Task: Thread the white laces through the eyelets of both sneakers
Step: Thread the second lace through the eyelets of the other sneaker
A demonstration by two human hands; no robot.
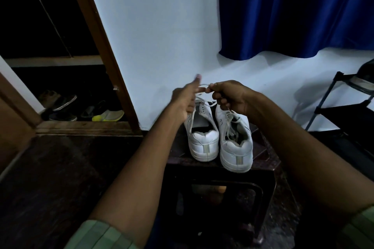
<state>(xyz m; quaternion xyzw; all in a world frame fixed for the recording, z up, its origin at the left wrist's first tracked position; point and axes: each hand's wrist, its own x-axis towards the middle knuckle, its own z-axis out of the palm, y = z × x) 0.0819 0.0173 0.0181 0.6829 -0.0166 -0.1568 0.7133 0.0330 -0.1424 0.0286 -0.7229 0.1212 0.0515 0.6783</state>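
With both sneakers on the stool [263, 159], my right hand [228, 97] pinches the lace [202, 86] at 12 o'clock above the left sneaker [202, 137], my left hand [186, 99] hooks it, and a slackened pinch could pull it out of its eyelet.

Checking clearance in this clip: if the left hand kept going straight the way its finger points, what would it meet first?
The left hand points up and away, past the lace that the right hand pinches. Nothing else shows in that line before the white wall, so probably the wall, though depth is hard to judge.
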